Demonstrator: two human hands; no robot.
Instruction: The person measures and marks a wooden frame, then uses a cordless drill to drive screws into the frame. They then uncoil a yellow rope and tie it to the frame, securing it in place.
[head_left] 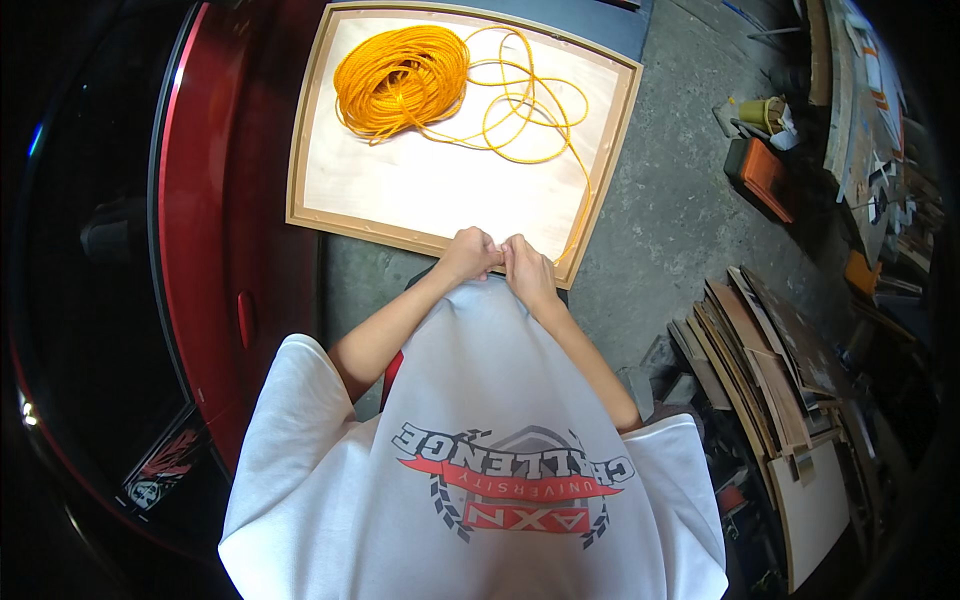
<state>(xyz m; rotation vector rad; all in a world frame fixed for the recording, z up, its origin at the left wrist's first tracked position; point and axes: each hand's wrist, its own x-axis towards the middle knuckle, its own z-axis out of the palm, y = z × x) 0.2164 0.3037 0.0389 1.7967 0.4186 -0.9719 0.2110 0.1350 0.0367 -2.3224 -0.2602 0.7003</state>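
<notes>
Overhead, item by item: board (440,190), pale wood with a raised tan rim, lying flat on grey concrete floor (680,200); its left edge close beside a red car body (215,200), leaving only a narrow gap there; its right edge facing open floor, bare up to a stack of wood panels (770,380) at lower right and an orange box (765,175) farther off; near edge of board directly under the hands.

Rope (400,80), orange, thin; main coil on the far left part of the board, well apart from the hands; loose loops spread to the right of the coil; one strand running down along the board's right rim toward the near edge, ending at the hands.

Left hand (468,255) and right hand (525,265) touching each other at the near rim, fingers curled and pressed together, seemingly pinching the rope end between them; the end itself too small to make out.

White shirt (480,470) fills the lower foreground.
</notes>
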